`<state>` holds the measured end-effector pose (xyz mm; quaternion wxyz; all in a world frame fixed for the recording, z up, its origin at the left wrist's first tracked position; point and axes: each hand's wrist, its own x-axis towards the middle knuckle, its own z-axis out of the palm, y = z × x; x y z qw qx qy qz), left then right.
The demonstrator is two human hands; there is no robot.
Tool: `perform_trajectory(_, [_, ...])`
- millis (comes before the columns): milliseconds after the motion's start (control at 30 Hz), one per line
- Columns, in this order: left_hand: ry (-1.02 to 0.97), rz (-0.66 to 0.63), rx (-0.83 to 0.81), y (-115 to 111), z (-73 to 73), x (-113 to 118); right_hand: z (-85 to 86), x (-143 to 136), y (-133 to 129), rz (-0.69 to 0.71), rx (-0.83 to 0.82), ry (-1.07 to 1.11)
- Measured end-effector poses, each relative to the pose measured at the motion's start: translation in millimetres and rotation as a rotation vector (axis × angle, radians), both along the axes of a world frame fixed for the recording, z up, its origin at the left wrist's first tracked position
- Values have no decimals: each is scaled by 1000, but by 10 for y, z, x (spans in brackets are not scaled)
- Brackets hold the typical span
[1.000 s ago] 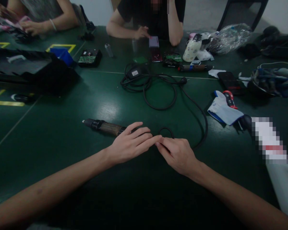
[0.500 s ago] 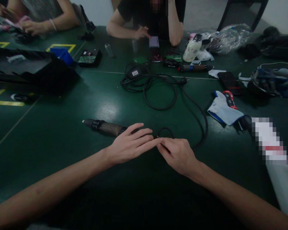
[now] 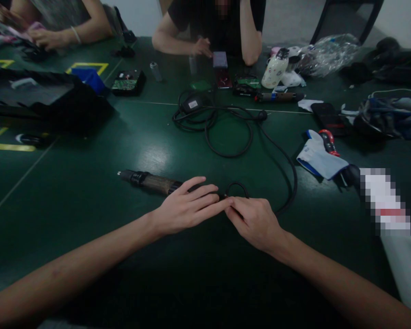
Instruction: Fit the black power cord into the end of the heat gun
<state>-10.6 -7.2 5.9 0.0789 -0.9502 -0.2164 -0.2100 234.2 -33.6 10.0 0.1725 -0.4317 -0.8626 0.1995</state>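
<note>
A dark electric screwdriver (image 3: 157, 183) lies on the green table, its metal tip pointing left. My left hand (image 3: 188, 205) rests over its rear part with the fingers stretched out and slightly apart, hiding that end. At the screwdriver's back end my right hand (image 3: 255, 221) is closed in a pinch around the black cable (image 3: 238, 184), which makes a small loop just behind the fingers. The forefinger of the right hand and the fingertips of the left meet there. What exactly sits between the right fingertips is mostly hidden.
Beyond my hands lies a coiled power cord with an adapter (image 3: 193, 104). To the right are a glove (image 3: 320, 157) and a red-and-black handle (image 3: 328, 142). A black tray (image 3: 30, 103) stands left. A bottle (image 3: 275, 68) and a second screwdriver (image 3: 281, 97) lie farther back. Two people sit opposite.
My hands and the screwdriver show no visible movement. Across the table, the fingers of the person at the phone have shifted slightly.
</note>
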Motion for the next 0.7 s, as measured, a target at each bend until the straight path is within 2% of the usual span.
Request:
perform_trajectory(200, [-24, 41, 0, 3, -25, 3, -3, -3, -3, -5, 28, -8])
perform_trajectory(400, [14, -4, 45, 11, 8, 11, -18, 3, -4, -10, -10, 1])
perform_trajectory(600, [-9, 37, 50, 5, 15, 17, 0, -1, -3, -7, -12, -11])
perform_trajectory(700, [11, 10, 56, 5, 22, 13, -2, -2, -2, -8, -18, 9])
